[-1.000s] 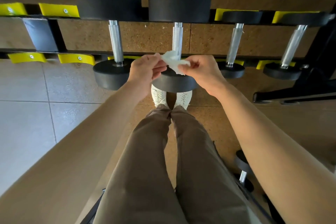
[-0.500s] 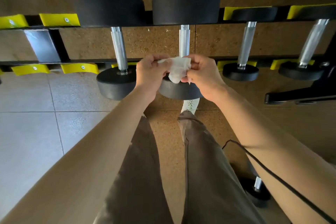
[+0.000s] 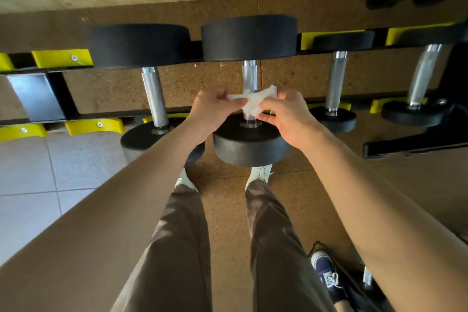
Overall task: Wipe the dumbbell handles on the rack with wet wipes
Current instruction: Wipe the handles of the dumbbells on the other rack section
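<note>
Left hand point(image 3: 210, 109) and right hand point(image 3: 286, 119) each pinch one end of the wet wipe point(image 3: 250, 104), stretched above the dumbbell handle point(image 3: 249, 76) near the rack's point(image 3: 114, 113) front rail. Contact with the handle is unclear. Wipe: light, limp, probably tears easily, so grip the ends. Handle: rigid metal.

Gym weight area. Round black dumbbells point(image 3: 249, 38) with steel handles point(image 3: 154, 96) lie in a row on a black rack point(image 3: 63, 94) fitted with yellow cradles point(image 3: 60, 58), above speckled rubber flooring point(image 3: 228, 210).

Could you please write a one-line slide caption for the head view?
Left hand and right hand pinch a wet wipe in front of a racked dumbbell's handle.
</note>
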{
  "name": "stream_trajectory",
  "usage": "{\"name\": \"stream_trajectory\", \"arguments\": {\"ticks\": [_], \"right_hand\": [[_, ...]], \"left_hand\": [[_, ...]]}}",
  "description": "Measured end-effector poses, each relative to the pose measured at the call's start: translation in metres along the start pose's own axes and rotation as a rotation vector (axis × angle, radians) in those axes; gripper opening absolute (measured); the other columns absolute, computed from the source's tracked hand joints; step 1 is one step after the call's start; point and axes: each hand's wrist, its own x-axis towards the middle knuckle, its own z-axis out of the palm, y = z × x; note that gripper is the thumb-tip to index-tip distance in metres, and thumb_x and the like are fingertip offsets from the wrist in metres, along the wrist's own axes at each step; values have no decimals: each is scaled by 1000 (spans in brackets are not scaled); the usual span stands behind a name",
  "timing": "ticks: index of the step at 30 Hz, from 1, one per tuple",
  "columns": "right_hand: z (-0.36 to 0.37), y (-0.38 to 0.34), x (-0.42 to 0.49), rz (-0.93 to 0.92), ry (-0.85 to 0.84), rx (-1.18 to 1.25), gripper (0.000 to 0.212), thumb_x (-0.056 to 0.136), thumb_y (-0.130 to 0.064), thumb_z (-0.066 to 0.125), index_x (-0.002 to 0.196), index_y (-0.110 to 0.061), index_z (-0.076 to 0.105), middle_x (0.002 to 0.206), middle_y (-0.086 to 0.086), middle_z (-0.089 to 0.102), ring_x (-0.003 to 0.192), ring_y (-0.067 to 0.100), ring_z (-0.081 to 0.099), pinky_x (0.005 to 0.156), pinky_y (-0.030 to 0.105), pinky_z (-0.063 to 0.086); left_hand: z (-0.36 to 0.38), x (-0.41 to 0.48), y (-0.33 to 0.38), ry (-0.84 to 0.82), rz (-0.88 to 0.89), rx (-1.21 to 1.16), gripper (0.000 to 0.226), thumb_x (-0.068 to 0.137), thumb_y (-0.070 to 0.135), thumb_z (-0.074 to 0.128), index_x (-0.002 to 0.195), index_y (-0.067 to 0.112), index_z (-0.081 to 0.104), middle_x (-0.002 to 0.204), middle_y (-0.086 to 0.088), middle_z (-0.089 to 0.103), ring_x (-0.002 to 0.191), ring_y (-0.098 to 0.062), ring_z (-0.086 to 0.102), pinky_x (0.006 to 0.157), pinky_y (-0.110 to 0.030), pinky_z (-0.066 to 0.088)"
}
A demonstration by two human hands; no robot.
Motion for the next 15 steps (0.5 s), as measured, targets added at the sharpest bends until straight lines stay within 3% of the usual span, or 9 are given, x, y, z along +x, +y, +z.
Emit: {"name": "stream_trajectory", "arguments": {"ticks": [3, 6, 10, 13, 15], "right_hand": [[-1, 1, -2, -25, -41, -14, 29, 82, 4, 71, 109, 5, 61, 113, 24, 68, 103, 34, 71, 86, 47, 60], [1, 3, -6, -95, -47, -113, 29, 80, 4, 76, 100, -6, 58, 112, 26, 63, 96, 35, 72, 79, 48, 62], [2, 3, -8, -175, 51, -220, 20, 76, 8, 77, 87, -4, 65, 92, 15, 68, 79, 25, 71, 73, 46, 63], [-9, 5, 6, -183, 273, -207, 21, 79, 1, 72, 88, -17, 70, 92, 0, 70, 87, 22, 74, 77, 39, 63], [-12, 6, 20, -197, 321, -166, 24, 80, -8, 69, 98, -23, 73, 101, -4, 73, 99, 18, 72, 87, 39, 60]], "left_hand": [[11, 5, 5, -3, -30, -309, 11, 93, 12, 72, 100, 11, 63, 96, -14, 75, 78, -20, 76, 70, -27, 60], [21, 7, 8, 34, -96, -503, 21, 95, 5, 65, 115, 2, 57, 87, -15, 73, 65, -22, 73, 59, -26, 59], [24, 7, 2, 19, -167, -559, 9, 95, 6, 62, 103, 10, 59, 82, -13, 75, 60, -18, 71, 52, -24, 55], [20, 10, -4, 123, -141, -519, 6, 95, 11, 61, 96, 13, 66, 90, -10, 77, 72, -19, 72, 61, -25, 58], [19, 19, -10, 164, -108, -472, 14, 95, 10, 60, 98, 18, 72, 99, -7, 75, 86, -19, 71, 75, -25, 59]]}}
